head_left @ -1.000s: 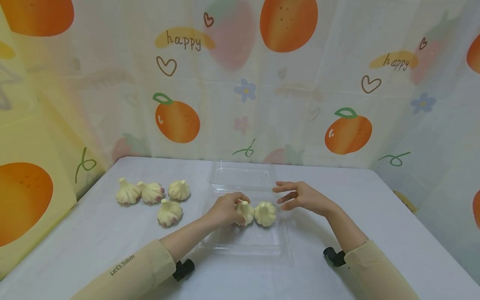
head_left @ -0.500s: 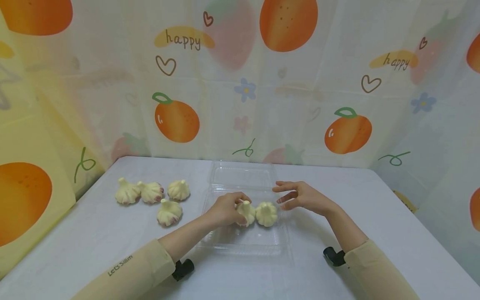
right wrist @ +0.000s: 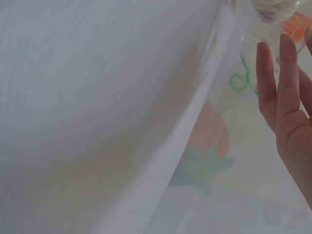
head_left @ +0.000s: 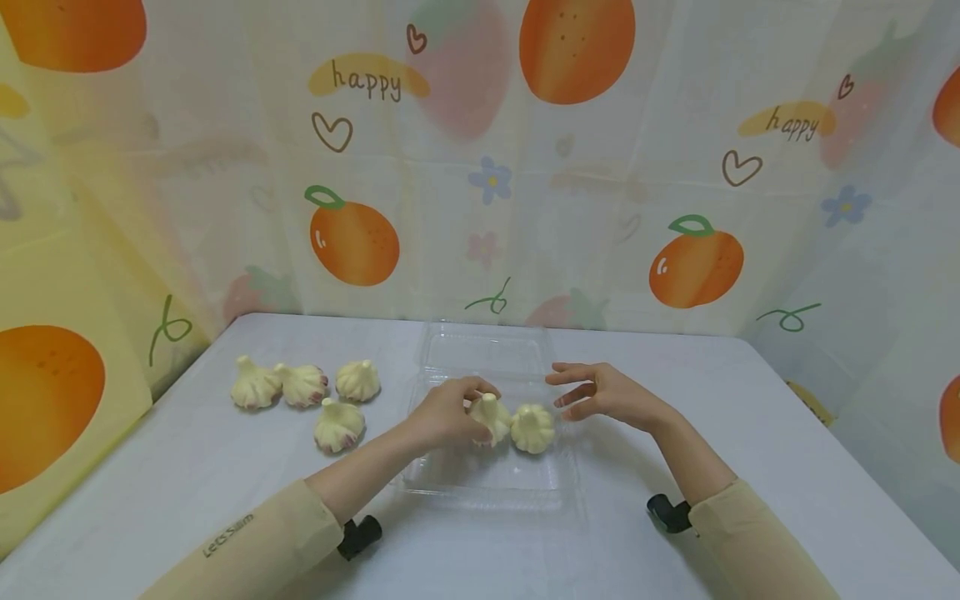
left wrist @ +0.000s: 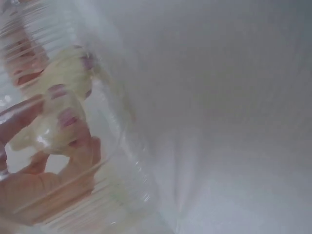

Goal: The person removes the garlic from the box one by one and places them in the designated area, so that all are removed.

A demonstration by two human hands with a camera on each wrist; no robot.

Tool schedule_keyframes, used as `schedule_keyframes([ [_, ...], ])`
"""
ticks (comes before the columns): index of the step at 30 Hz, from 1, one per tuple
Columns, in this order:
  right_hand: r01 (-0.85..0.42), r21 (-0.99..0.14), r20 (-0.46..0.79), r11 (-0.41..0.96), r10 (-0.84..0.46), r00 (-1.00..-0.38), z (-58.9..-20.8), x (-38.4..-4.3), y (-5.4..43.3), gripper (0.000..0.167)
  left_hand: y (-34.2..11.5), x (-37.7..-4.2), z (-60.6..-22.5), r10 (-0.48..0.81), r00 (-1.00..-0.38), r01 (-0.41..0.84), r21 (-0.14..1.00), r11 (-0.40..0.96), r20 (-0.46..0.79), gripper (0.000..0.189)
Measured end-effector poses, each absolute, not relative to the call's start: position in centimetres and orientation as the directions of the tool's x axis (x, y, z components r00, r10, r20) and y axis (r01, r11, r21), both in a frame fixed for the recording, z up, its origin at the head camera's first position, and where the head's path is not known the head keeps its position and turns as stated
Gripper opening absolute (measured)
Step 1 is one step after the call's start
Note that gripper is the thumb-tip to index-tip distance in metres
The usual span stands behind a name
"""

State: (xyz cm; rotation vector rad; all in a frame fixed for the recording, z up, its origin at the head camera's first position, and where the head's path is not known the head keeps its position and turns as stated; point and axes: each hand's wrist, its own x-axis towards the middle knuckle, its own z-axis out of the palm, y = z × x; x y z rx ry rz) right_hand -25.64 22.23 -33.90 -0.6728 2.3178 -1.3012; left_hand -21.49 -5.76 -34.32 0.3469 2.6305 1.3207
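A clear plastic box [head_left: 480, 498] lies open on the white table, its lid folded back. Inside it my left hand [head_left: 447, 414] holds a garlic bulb [head_left: 492, 419] between thumb and fingers; the bulb's stem points up. Touching or nearly touching that bulb on its right is a second garlic bulb [head_left: 532, 430] in the box. Through the clear wall, the left wrist view shows fingers around the held garlic bulb [left wrist: 61, 122]. My right hand [head_left: 611, 397] hovers by the box's right side, fingers loosely extended and holding nothing; the right wrist view shows the right hand [right wrist: 292, 112] with straight fingers.
Several more garlic bulbs [head_left: 300, 386] lie left of the box on the white table [head_left: 225, 483], some with purple-tinged bases. A curtain [head_left: 555, 225] printed with fruit hangs behind the table. Black wrist cameras [head_left: 360, 537] sit under both sleeves.
My left hand has shifted slightly up and left, and the held garlic bulb's stem has risen a little with it. Earlier both bulbs slid slightly right. My right hand has stayed still.
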Motion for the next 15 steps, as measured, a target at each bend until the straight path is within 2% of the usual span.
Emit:
schedule_keyframes([
  [15,-0.215,-0.861,-0.109,0.462,-0.579,-0.808,-34.0,-25.7,22.3,0.062,-8.5,-21.2,-31.6,0.342,-0.938,0.127,0.872,0.473,-0.049,0.053],
])
